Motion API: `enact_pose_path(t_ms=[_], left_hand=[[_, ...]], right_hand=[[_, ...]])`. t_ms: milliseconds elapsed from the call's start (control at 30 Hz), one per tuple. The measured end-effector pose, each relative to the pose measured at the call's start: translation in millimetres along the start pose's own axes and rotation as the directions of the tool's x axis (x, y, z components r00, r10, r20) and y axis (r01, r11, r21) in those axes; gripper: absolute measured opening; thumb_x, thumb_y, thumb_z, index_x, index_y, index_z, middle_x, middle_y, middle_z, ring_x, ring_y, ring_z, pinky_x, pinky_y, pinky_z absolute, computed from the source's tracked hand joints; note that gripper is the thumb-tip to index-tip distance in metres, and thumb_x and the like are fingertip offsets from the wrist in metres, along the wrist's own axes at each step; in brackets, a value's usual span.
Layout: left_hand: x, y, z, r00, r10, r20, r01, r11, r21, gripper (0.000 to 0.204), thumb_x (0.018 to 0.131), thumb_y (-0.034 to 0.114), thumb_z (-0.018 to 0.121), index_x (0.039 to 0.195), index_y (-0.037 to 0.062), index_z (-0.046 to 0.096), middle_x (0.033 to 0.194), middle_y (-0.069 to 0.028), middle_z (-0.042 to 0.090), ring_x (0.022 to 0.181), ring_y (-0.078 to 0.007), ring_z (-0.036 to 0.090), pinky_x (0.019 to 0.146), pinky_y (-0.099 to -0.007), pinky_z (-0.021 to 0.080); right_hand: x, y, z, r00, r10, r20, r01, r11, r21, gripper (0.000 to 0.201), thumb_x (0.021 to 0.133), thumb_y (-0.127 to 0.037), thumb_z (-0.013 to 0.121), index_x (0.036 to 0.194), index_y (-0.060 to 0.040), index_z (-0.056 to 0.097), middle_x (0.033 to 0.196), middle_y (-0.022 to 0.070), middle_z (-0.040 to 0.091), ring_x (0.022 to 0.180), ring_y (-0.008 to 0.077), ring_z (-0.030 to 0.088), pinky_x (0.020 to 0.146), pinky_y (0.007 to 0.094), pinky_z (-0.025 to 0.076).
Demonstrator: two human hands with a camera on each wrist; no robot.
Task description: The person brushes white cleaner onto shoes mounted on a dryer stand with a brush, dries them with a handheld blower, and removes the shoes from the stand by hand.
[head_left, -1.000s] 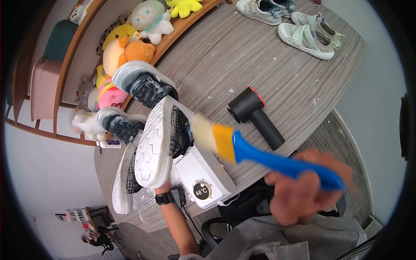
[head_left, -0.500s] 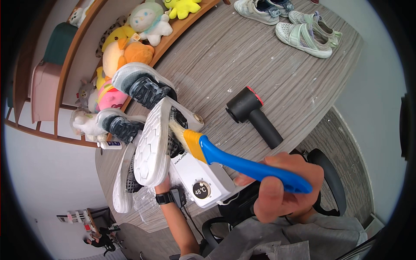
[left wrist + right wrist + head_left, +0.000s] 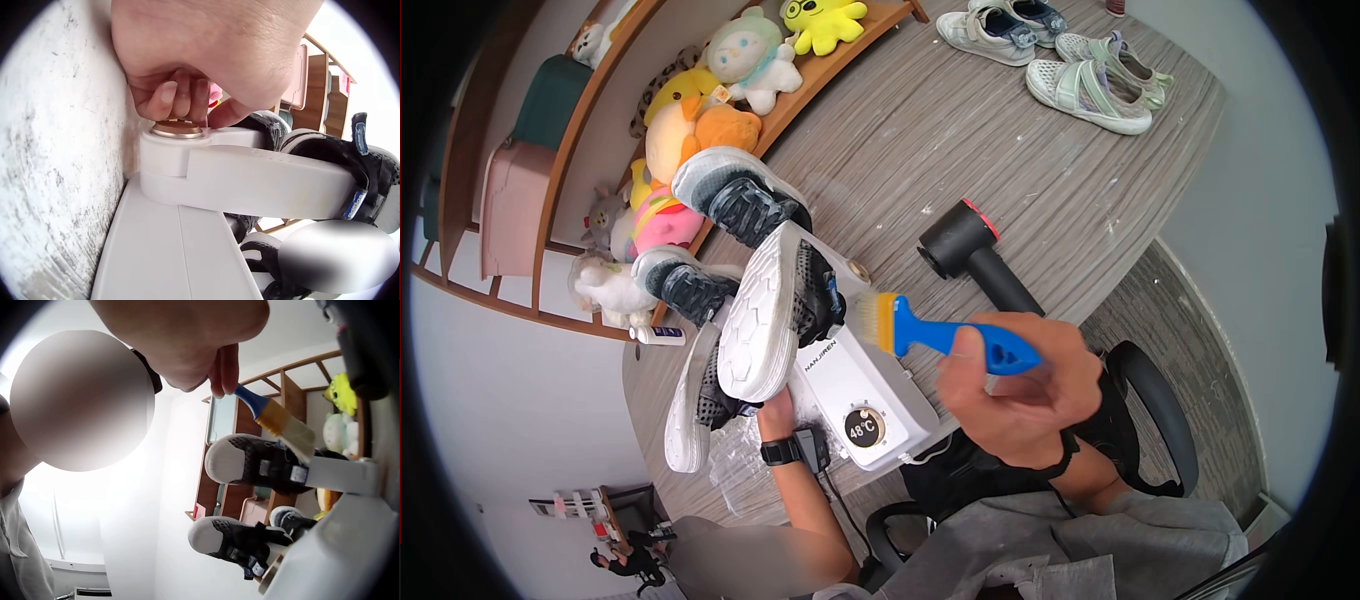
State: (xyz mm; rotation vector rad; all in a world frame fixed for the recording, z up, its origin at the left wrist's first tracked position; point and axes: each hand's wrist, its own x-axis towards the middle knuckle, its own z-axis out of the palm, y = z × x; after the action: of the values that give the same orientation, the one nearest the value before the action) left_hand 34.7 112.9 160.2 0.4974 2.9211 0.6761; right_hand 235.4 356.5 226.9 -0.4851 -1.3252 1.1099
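Observation:
My right hand (image 3: 1035, 410) grips the blue handle of a brush (image 3: 980, 345) with a yellow ferrule and pale bristles. In the head view the bristles are close beside a black mesh shoe (image 3: 757, 310), its white sole facing out. That shoe and another sneaker (image 3: 690, 420) are mounted on a white shoe dryer (image 3: 840, 375), whose display reads 48°C. My left hand (image 3: 776, 415) is partly hidden behind the shoe. In the left wrist view its fingers (image 3: 167, 94) curl down onto the copper-coloured hinge cap (image 3: 178, 129) of the dryer.
A black handheld blower (image 3: 960, 245) with a red rim lies on the table (image 3: 1040, 170). More sneakers (image 3: 745, 205) stand behind the dryer, near a bottle (image 3: 658, 336). White-green shoes (image 3: 1090, 95) stand at the far end. Plush toys (image 3: 750, 60) fill the shelf.
The brush swept left onto the shoe's mesh, then came back to the right and down, now beside the shoe. My right hand has moved left and up. My left hand stays in place.

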Motion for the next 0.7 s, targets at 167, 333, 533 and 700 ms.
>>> enact_pose_path(t_ms=[167, 333, 533, 700], left_hand=[[8, -34, 16, 0.977, 0.128, -0.17, -0.147, 0.984, -0.101, 0.021, 0.098, 0.003, 0.055, 0.119, -0.0011, 0.057, 0.118, -0.0131, 0.062, 0.112, -0.0245, 0.058, 0.099, -0.037, 0.046], [-1, -3, 3, 0.994, -0.104, -0.025, 0.102, 0.99, -0.097, 0.043, 0.104, 0.023, 0.048, 0.139, 0.0002, 0.053, 0.141, -0.0209, 0.057, 0.131, -0.0345, 0.053, 0.108, -0.0408, 0.041], [18, -78, 41, 0.963, 0.122, -0.239, -0.187, 0.944, -0.272, 0.039, 0.097, 0.02, 0.059, 0.13, -0.0008, 0.06, 0.13, -0.0246, 0.062, 0.123, -0.0418, 0.055, 0.106, -0.0438, 0.042], [40, -111, 70, 0.875, 0.314, -0.368, -0.364, 0.929, -0.074, 0.036, 0.096, 0.01, 0.059, 0.13, -0.0003, 0.057, 0.131, -0.0178, 0.062, 0.12, -0.0316, 0.057, 0.105, -0.0395, 0.043]], right_hand=[[-5, -7, -2, 0.992, 0.009, 0.13, -0.022, 0.995, 0.102, 0.019, 0.073, -0.003, 0.08, 0.085, 0.0073, 0.07, 0.067, 0.012, 0.068, 0.055, 0.0154, 0.067, 0.051, 0.0255, 0.051], [-4, -26, -13, 0.965, -0.055, 0.256, 0.057, 0.998, 0.002, 0.026, 0.093, -0.016, 0.066, 0.092, 0.0075, 0.056, 0.057, 0.0105, 0.064, 0.05, 0.0135, 0.064, 0.045, 0.0262, 0.051], [-13, -45, -25, 0.978, -0.135, 0.162, 0.072, 0.936, 0.344, 0.021, 0.089, -0.013, 0.068, 0.076, 0.0041, 0.069, 0.061, 0.0095, 0.067, 0.048, 0.0174, 0.066, 0.046, 0.0285, 0.053], [9, -43, -38, 0.849, -0.37, 0.376, 0.328, 0.929, 0.173, 0.019, 0.075, -0.011, 0.082, 0.082, 0.003, 0.072, 0.059, 0.0098, 0.064, 0.04, 0.0168, 0.058, 0.04, 0.0247, 0.043]])
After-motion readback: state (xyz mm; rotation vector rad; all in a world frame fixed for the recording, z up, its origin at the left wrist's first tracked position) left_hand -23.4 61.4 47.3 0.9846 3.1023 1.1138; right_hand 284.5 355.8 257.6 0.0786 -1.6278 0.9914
